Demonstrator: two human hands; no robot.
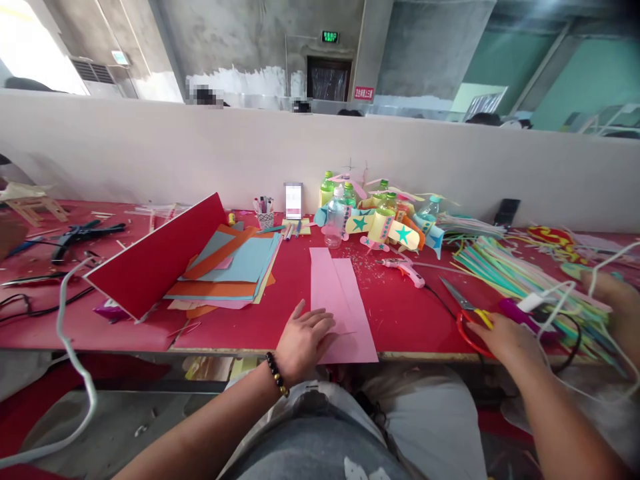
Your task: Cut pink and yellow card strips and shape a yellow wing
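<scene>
My left hand [306, 340], with a beaded bracelet on its wrist, lies with fingers stretched out on the near left part of the pink paper [357, 313]. A narrower pink strip [320, 267] overlaps the sheet's left side, its near end partly under my hand. To the right, my right hand [513, 340] closes on the red-and-yellow handles of the scissors [460, 299], whose blades point away and left over the red table. A pink hot glue gun [407, 270] lies between the paper and the scissors.
Plastic bottles with paper wings [385, 220] stand behind the paper. Stacked coloured paper [235, 267] lies left beside an upright red board [165, 260]. Bundled colourful strips [520, 273] cover the right. White cables cross both sides. Another person's hand [613, 300] is at far right.
</scene>
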